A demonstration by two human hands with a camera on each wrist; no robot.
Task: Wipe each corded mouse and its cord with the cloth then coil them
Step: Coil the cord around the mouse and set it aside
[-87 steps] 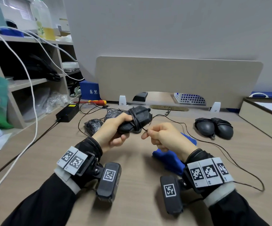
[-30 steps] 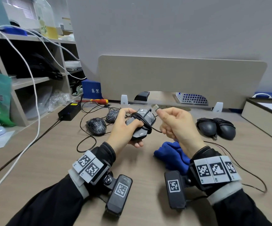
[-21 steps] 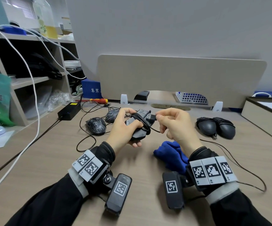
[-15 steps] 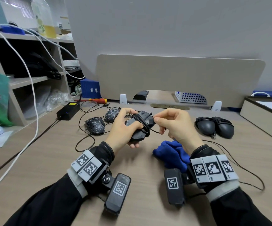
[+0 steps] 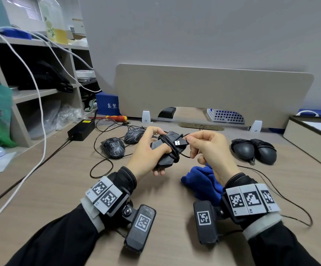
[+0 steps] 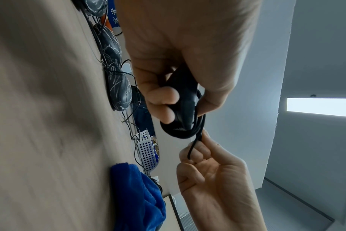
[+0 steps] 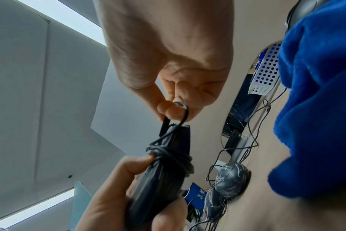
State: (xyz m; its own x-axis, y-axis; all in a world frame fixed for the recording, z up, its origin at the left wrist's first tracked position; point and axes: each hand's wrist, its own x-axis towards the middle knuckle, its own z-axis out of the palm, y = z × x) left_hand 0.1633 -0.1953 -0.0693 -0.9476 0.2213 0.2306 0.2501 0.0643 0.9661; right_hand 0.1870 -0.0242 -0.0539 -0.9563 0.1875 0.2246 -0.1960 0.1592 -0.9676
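Counter below: your left hand grips the cord-wrapped mouse; your right hand pinches its USB plug just beside, cloth underneath

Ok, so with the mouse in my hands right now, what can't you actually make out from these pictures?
- Mouse top and buttons: covered by the left hand and cord wraps in all three views.
- Whether the USB plug is tucked under a wrap: head view too small, and the right hand fingers hide it in the wrist views.
- Blue cloth: partly behind the right wrist in the head view, cut off by the frame edge in the right wrist view.
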